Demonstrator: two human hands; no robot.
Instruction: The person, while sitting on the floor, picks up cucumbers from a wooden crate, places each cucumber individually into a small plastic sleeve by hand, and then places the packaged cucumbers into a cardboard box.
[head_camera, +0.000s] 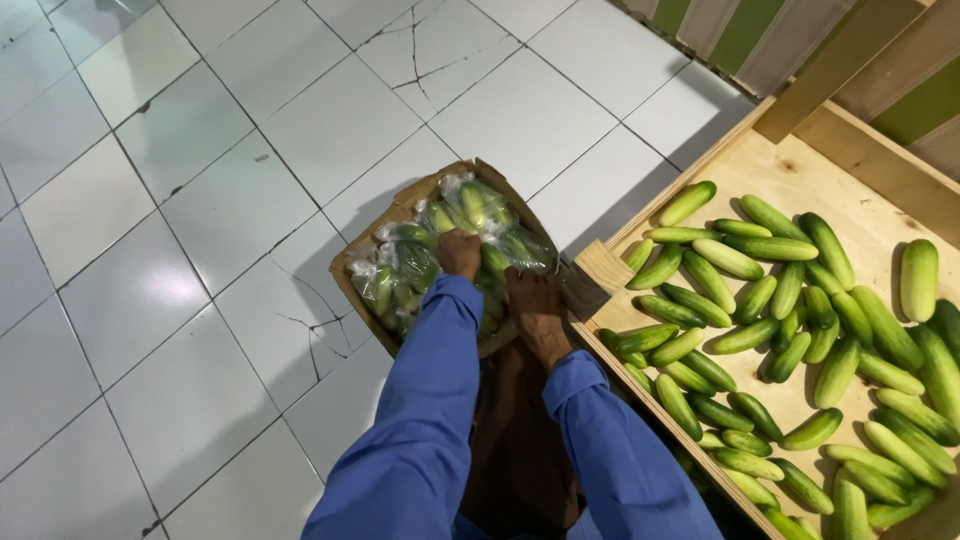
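A cardboard box (352, 285) stands on the tiled floor, filled with clear plastic bags of green cucumbers (478, 210). My left hand (458, 252) reaches into the box and is closed on a bag of cucumbers. My right hand (535, 305) is down in the box's right side near the bags, its fingers hidden; its grip cannot be made out. Both arms wear blue sleeves.
A wooden display bin (790, 175) on the right holds several loose green cucumbers (780, 300). Its corner (600, 265) sits close to the box. White floor tiles (180, 250), some cracked, spread to the left. A striped green and wood wall (800, 30) lies behind the bin.
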